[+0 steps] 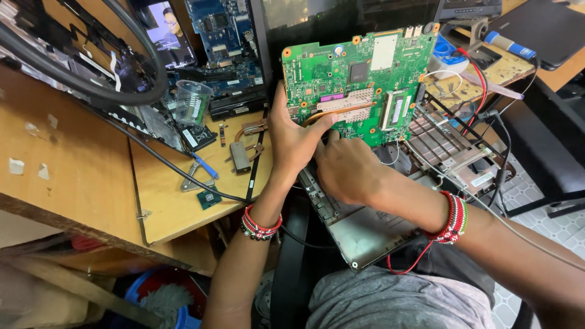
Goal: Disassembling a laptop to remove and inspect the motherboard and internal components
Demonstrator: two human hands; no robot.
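Note:
A green laptop circuit board (365, 67) stands tilted up over an opened grey laptop base (372, 231) that rests on my lap. My left hand (292, 137) grips the board's lower left edge, thumb on the copper heat pipe (338, 111). My right hand (347, 167) is tucked under the board's bottom edge with curled fingers; what they touch is hidden. Both wrists wear red beaded bracelets. A memory module (396, 108) sits on the board's right side.
A wooden workbench (79, 176) lies to the left with a clear plastic cup (192, 102), a loose heat sink (241, 155), a small chip (208, 198), blue-handled tweezers (198, 172) and black cables. Another blue circuit board (225, 36) and a metal laptop frame (454, 149) lie behind.

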